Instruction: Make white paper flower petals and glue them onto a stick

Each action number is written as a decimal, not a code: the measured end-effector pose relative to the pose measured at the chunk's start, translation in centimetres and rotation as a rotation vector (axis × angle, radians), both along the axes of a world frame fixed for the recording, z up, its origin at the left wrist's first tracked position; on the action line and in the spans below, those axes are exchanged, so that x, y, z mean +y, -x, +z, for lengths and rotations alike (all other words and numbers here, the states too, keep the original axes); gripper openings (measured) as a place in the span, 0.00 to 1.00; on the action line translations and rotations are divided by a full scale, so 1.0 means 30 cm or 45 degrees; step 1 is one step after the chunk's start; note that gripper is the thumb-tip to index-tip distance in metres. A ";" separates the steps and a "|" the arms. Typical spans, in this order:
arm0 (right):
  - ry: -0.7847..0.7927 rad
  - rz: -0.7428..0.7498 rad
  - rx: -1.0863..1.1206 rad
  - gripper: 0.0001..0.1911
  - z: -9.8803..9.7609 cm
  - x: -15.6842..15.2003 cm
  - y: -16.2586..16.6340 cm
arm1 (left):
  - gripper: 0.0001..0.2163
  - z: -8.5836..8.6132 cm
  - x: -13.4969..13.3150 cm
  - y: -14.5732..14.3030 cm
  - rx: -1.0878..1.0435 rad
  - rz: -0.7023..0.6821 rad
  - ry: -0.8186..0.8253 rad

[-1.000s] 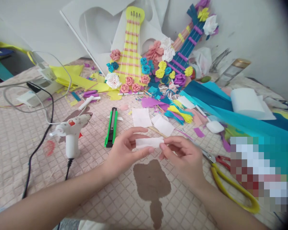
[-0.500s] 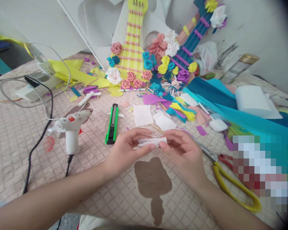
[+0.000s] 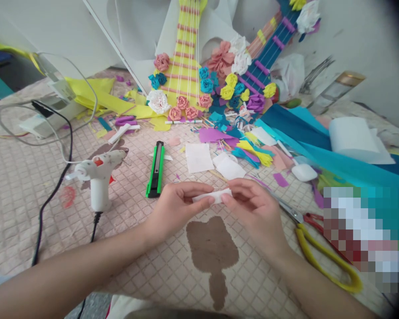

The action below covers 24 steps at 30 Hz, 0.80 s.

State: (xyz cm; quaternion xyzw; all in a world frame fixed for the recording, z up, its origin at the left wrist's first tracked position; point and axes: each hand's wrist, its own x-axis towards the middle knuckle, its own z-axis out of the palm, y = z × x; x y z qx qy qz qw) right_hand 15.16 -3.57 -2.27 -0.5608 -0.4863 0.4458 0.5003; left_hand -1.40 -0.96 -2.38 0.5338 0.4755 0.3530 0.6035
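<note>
A small strip of white paper (image 3: 217, 196), folded or rolled lengthwise, is held level above the table between both hands. My left hand (image 3: 177, 204) pinches its left part between thumb and fingers. On its right end, my right hand (image 3: 252, 208) grips it the same way. Just beyond the hands lie a square white paper piece (image 3: 198, 158) and further white paper pieces (image 3: 230, 166), with a thin wooden stick (image 3: 218, 175) near them. A green utility knife (image 3: 155, 170) rests left of the paper.
A white glue gun (image 3: 99, 177) with a black cord stands at left. Scissors with yellow and red handles (image 3: 307, 248) lie at right. Behind are a yellow paper guitar (image 3: 186, 66), a blue one (image 3: 262, 66), coloured scraps and a white paper roll (image 3: 350, 139).
The white strip has become narrower and more tightly folded or rolled between my fingers. Both hands have stayed in nearly the same place; the view has shifted slightly.
</note>
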 end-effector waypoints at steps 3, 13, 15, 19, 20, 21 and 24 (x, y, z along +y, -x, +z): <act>0.025 0.006 0.021 0.11 0.001 0.002 0.000 | 0.12 0.001 -0.001 -0.002 -0.019 0.001 -0.006; 0.074 0.013 0.051 0.12 -0.004 0.003 -0.004 | 0.11 -0.005 0.001 -0.002 0.028 -0.014 -0.041; 0.081 0.018 0.064 0.12 -0.006 0.004 -0.005 | 0.11 -0.005 0.002 -0.002 0.031 -0.029 -0.026; 0.065 0.020 0.085 0.12 -0.006 0.006 -0.003 | 0.11 -0.003 0.001 -0.001 0.031 -0.060 -0.003; 0.058 0.015 0.083 0.11 -0.005 0.007 -0.002 | 0.11 -0.003 0.001 -0.001 0.032 -0.062 -0.005; 0.051 0.007 0.079 0.11 -0.005 0.007 -0.001 | 0.11 -0.003 0.001 -0.001 0.036 -0.064 -0.006; 0.041 -0.017 0.064 0.10 -0.005 0.008 0.001 | 0.11 0.000 0.002 -0.003 0.064 -0.063 0.002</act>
